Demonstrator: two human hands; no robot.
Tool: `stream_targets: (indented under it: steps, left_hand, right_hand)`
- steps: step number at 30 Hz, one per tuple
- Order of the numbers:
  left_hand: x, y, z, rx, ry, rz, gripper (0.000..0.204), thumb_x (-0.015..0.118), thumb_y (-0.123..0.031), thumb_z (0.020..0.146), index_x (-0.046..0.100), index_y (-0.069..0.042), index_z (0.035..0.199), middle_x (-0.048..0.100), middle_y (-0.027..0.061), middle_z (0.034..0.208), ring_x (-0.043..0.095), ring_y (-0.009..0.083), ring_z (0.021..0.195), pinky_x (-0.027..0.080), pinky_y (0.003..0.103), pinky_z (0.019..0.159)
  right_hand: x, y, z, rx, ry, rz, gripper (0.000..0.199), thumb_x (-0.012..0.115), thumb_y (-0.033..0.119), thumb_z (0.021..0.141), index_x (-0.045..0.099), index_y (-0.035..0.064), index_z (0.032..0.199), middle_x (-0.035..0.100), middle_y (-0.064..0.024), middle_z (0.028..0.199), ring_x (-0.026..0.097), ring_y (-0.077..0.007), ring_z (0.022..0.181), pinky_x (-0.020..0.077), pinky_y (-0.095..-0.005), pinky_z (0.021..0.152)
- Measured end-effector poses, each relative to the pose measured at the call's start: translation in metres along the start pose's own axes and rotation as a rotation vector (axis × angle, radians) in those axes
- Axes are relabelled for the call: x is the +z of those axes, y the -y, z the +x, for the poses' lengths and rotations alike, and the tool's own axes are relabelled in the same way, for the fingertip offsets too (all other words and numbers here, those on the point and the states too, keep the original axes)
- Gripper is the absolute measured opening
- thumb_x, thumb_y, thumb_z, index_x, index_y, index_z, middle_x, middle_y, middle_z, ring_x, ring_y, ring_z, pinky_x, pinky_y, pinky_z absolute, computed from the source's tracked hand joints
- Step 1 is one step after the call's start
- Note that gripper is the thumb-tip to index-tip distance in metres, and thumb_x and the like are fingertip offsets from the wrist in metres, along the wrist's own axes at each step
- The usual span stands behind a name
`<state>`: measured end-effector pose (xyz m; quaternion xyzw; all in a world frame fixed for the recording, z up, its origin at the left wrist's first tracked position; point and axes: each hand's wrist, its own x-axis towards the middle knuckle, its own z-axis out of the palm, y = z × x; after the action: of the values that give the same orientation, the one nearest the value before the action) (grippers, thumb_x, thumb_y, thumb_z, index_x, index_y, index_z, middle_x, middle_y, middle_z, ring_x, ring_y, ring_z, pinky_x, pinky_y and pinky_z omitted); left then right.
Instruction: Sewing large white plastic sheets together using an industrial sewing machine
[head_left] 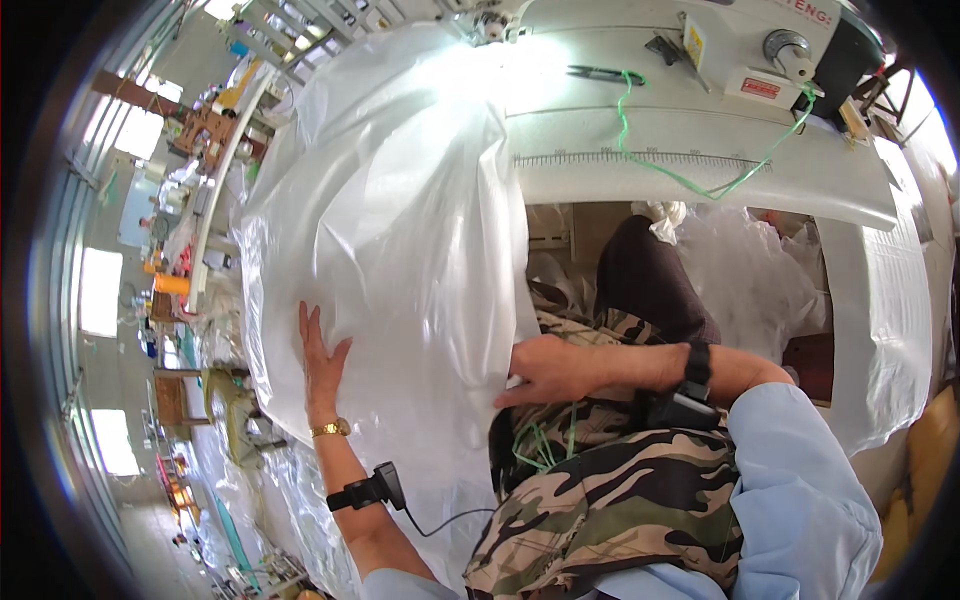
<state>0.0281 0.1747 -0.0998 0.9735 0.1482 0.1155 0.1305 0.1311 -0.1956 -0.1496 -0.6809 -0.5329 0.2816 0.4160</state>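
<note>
A large sheet of white, shiny plastic material (390, 230) drapes over the sewing table and down toward my lap. On its left part my left hand (322, 362) lies flat, fingers spread. My right hand (545, 370) pinches the sheet's right edge in front of my lap, with the fingertips partly hidden by the fold. At the far end, the sheet runs under the bright lamp of a sewing machine (790, 50), where glare hides the needle area.
Thread snips (605, 74) with a green cord (690, 182) lie on the machine bed, above a printed ruler (640, 157). Below the table's front edge sits a heap of clear plastic (760, 270). More white sheeting (880, 300) hangs at the right. Cluttered workbenches (215, 200) stand at the left.
</note>
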Motion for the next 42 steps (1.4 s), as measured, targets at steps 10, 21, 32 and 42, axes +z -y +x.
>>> stream_targets:
  steps: [10, 21, 32, 42]
  left_hand:
    - [-0.054, -0.152, -0.108, 0.035, -0.129, -0.063, 0.04, 0.069, -0.01, 0.085, 0.061, 0.002, 0.122, 0.06, 0.018, 0.129, 0.057, 0.0358, 0.118, 0.041, 0.044, 0.104]
    - [0.01, -0.175, -0.175, 0.132, 0.237, -0.154, 0.026, 0.074, -0.011, 0.079, 0.069, 0.001, 0.101, 0.069, 0.0141, 0.102, 0.065, 0.0296, 0.094, 0.051, 0.039, 0.083]
    - [-0.092, 0.165, -0.331, -1.003, -0.29, -0.687, 0.03, 0.063, -0.027, 0.093, 0.068, -0.005, 0.114, 0.071, 0.0068, 0.105, 0.067, 0.0137, 0.095, 0.051, 0.028, 0.08]
    - [-0.101, -0.143, -0.171, 0.01, 0.15, -0.86, 0.014, 0.062, -0.008, 0.088, 0.069, 0.003, 0.093, 0.07, 0.0131, 0.08, 0.069, 0.0193, 0.07, 0.053, 0.03, 0.061]
  right_hand:
    - [-0.01, -0.089, 0.011, 0.17, -0.657, 0.581, 0.037, 0.072, 0.024, 0.085, 0.065, 0.0028, 0.115, 0.064, -0.0078, 0.096, 0.058, -0.0121, 0.092, 0.0481, -0.0294, 0.084]
    - [0.019, -0.096, 0.019, 0.159, -0.186, 0.735, 0.039, 0.069, 0.022, 0.088, 0.064, -0.0025, 0.117, 0.068, -0.0062, 0.1, 0.06, -0.0115, 0.089, 0.0484, -0.0288, 0.08]
    - [-0.087, 0.052, -0.085, 0.163, -0.129, 0.647, 0.038, 0.074, 0.02, 0.088, 0.063, -0.0035, 0.115, 0.068, -0.0054, 0.105, 0.061, -0.013, 0.098, 0.0482, -0.0285, 0.086]
    - [-0.044, 0.057, -0.039, -0.044, -0.07, 0.116, 0.021, 0.07, 0.015, 0.09, 0.067, 0.0, 0.104, 0.067, -0.0134, 0.087, 0.065, -0.0283, 0.081, 0.0503, -0.0382, 0.073]
